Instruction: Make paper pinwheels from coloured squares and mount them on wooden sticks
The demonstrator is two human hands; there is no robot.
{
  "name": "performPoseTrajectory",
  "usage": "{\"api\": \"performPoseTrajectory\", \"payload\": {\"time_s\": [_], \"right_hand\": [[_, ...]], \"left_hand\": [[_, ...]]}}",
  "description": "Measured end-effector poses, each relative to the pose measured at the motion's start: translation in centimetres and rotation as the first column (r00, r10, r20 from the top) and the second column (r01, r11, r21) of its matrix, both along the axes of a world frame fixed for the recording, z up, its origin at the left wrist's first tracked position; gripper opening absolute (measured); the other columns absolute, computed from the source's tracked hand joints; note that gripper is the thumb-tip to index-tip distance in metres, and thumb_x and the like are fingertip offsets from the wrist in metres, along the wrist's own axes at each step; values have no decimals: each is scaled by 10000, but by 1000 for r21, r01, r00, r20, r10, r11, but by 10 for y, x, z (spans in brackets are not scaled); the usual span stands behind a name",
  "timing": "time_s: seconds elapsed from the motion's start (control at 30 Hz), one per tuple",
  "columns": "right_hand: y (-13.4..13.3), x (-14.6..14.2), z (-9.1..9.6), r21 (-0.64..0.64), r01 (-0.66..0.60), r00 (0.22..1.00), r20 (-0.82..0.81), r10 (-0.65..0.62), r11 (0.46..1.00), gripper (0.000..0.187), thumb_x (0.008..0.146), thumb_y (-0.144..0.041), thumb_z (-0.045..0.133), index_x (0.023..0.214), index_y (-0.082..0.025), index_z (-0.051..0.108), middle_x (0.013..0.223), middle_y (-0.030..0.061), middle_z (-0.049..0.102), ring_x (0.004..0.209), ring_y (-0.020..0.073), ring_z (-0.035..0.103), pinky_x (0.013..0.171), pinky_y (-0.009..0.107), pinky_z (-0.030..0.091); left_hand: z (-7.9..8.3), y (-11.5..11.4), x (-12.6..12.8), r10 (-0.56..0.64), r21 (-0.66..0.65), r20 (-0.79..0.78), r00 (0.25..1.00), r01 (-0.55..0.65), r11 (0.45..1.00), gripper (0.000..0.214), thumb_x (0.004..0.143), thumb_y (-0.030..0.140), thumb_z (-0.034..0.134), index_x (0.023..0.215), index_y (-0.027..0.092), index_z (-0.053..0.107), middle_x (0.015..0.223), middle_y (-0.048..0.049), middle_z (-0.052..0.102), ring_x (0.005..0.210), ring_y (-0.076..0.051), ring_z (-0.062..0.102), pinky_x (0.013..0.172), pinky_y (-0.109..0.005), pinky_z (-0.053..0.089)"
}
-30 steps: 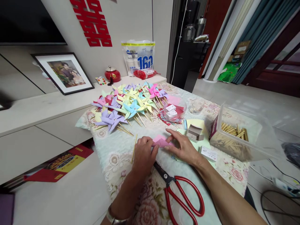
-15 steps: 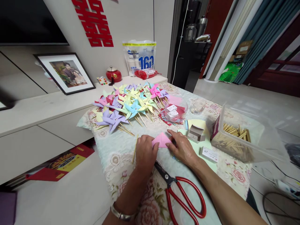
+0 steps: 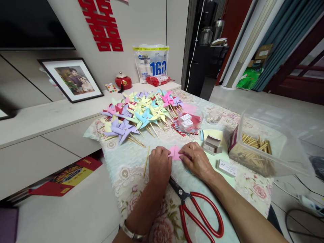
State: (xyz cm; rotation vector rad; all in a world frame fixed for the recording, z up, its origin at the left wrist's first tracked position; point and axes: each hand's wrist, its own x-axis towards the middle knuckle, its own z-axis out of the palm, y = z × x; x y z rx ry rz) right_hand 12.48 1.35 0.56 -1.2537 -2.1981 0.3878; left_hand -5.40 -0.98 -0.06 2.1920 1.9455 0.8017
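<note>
A small pink paper (image 3: 175, 152) lies on the floral tablecloth (image 3: 131, 182) between my two hands. My left hand (image 3: 160, 166) pinches its left edge with curled fingers. On its right side my right hand (image 3: 196, 159) presses down with bent fingers. Most of the paper is covered by the fingers. A single wooden stick (image 3: 146, 161) lies just left of my left hand. Red-handled scissors (image 3: 197, 211) rest shut on the cloth under my wrists.
A heap of paper pinwheels (image 3: 141, 113) on sticks fills the far table. A glass bowl (image 3: 189, 120) with small boxes, a little cardboard box (image 3: 212, 143) and a clear tub of sticks (image 3: 255, 148) stand to the right. A low cabinet (image 3: 50, 135) runs along the left.
The pink paper went from a raised pointed fold to lying flatter on the cloth. My right hand slid left over it and both hands closed in on it.
</note>
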Motion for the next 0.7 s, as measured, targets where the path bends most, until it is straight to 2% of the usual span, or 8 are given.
{"api": "performPoseTrajectory", "payload": {"time_s": [0.1,0.2,0.33,0.47,0.7], "right_hand": [[-1,-1,2,-19,-15,1000,23,15,1000,120,914,-196,620,960,-224,727,926,71,678,947,256,558,819,394,416],[-1,-1,2,-24,-15,999,36,16,1000,129,915,-188,626,993,-218,724,945,69,687,957,254,561,829,397,401],[-1,-1,1,-28,-21,998,57,23,999,135,921,-197,623,1005,-222,725,956,71,691,957,254,563,833,398,395],[-1,-2,2,-37,-18,996,92,21,999,139,921,-184,623,1002,-221,731,956,74,686,956,251,563,819,388,396],[-2,-4,6,-56,2,992,122,5,998,137,923,-176,629,997,-211,739,961,78,681,968,244,560,822,379,397]], "left_hand": [[-1,-4,1,2,21,-41,999,-1,1000,149,870,118,558,929,198,669,999,-93,652,941,-284,557,801,-430,424],[-3,-10,2,4,122,-74,997,5,992,156,895,127,546,936,198,679,1015,-93,678,960,-294,567,808,-454,412],[-5,-18,9,-81,256,-120,990,109,960,172,901,85,540,904,192,676,969,-76,701,976,-270,591,875,-449,409],[-9,-23,17,-143,276,-230,962,206,939,171,904,64,528,891,150,676,893,-88,696,882,-249,603,830,-401,454],[-12,-28,23,-102,269,-326,940,196,943,128,885,95,568,905,138,688,880,-80,699,789,-238,619,757,-378,500]]}}
